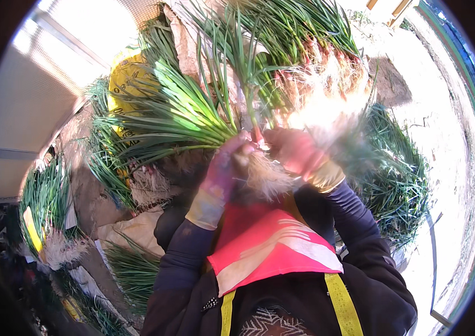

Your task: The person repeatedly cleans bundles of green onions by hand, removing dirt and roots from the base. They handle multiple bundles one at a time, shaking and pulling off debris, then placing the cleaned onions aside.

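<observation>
My left hand (230,162), in a pink glove with a pale yellow cuff, is closed on a bunch of green onions (195,120) near their pale roots. The leaves fan up and left, and the stringy roots (265,173) hang between my hands. My right hand (299,157), similarly gloved, is beside the upright pink-based stalk (255,123), blurred by motion, so its fingers cannot be made out. Below both hands is a red apron (271,241) with pale markings.
Large piles of green onions (293,28) lie ahead, with more piles at left (47,196) and right (394,185). A yellow printed sack (120,78) and brown paper sheets (136,224) lie among them. A pale mesh wall (19,112) stands left; sunlit ground (439,140) is at right.
</observation>
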Demonstrator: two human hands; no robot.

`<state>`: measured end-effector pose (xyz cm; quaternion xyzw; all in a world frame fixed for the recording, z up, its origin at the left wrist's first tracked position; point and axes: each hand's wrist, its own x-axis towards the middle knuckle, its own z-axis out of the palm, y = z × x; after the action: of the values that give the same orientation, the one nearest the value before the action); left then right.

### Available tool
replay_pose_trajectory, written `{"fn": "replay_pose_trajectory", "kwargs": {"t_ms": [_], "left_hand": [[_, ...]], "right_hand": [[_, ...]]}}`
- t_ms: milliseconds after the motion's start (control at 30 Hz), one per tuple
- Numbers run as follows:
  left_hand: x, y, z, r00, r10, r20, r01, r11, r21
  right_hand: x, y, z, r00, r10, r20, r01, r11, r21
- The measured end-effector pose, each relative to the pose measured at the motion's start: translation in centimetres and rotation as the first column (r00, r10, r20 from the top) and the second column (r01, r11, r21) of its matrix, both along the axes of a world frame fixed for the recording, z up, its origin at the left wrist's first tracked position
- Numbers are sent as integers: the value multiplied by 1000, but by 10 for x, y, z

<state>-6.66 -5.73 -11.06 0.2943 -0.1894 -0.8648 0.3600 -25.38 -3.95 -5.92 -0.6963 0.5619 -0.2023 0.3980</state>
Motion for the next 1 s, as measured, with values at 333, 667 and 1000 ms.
{"fn": "replay_pose_trajectory", "kwargs": {"t_ms": [333,667,1000], "left_hand": [[9,8,-53,998,19,-62,-54,779,-624],[12,24,-32,978,197,67,-95,706,-702],[29,19,-15,989,73,130,29,763,-646]], "right_hand": [[19,-48,-17,895,-264,360,137,930,340],[33,-53,-40,952,-294,-79,285,952,-114],[-138,57,-136,594,389,-704,73,846,529]]}}
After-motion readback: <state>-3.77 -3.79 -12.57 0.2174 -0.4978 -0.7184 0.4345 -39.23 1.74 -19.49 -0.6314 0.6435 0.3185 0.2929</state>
